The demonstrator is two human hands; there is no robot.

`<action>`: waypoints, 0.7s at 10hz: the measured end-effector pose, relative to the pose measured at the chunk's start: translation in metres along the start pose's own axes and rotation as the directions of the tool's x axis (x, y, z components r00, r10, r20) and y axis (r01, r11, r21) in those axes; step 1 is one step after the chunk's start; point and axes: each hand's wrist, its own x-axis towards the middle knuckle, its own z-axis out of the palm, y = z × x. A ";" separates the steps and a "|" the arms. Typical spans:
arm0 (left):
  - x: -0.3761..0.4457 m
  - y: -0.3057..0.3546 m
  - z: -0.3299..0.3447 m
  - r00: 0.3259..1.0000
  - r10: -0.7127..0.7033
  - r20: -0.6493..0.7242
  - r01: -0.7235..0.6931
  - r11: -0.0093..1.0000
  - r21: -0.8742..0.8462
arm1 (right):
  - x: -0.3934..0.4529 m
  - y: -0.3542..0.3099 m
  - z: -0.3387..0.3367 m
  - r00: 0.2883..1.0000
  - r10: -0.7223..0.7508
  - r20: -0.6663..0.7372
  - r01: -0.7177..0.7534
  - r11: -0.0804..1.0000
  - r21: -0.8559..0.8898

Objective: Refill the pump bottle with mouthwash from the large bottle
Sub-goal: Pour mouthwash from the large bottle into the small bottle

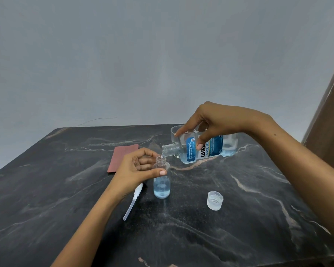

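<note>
large bottle tipped, mouth over pump bottle

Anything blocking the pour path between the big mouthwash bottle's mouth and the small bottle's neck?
Nothing visible. The large clear mouthwash bottle, tilted in the right hand, has its open mouth right above the small clear bottle's uncapped neck. The left hand grips around the small bottle's shoulder, not over the opening.

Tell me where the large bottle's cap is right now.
In the head view, the cap lies open side up on the dark marble table, right of the small bottle and below the tipped large bottle.
</note>
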 end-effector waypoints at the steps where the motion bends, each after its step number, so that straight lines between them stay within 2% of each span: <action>1: 0.000 0.000 0.000 1.000 -0.003 0.009 0.003 1.000 -0.007 | 0.000 -0.001 0.000 1.000 0.001 0.006 -0.001 1.000 -0.004; 7: 0.001 -0.001 0.000 1.000 0.002 -0.004 -0.002 1.000 0.021 | 0.002 -0.002 -0.003 1.000 0.000 0.013 0.000 1.000 -0.017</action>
